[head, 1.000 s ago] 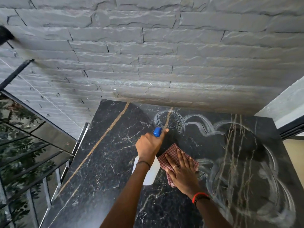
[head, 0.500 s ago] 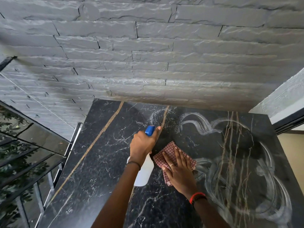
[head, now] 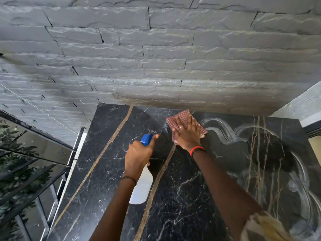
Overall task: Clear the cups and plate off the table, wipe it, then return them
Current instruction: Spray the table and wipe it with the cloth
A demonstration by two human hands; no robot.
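The black marble table [head: 97, 171] with gold veins fills the lower half of the head view. My right hand [head: 187, 136] lies flat, fingers spread, pressing a red checked cloth [head: 177, 120] onto the tabletop near its far edge. My left hand [head: 139, 153] is closed around a white spray bottle [head: 141, 190] with a blue nozzle [head: 146, 139], held above the table just left of the cloth. Wet swirl marks [head: 225, 134] cover the right side of the table. No cups or plate are in view.
A grey stone-brick wall [head: 156, 58] rises right behind the table's far edge. A glass and metal railing [head: 57, 171] with foliage behind it runs along the table's left side. A white ledge [head: 298, 108] sits at the far right corner.
My right hand has slid the cloth away from me to the table's far edge, over the sprayed patch. My left hand has kept hold of the spray bottle, about where it was.
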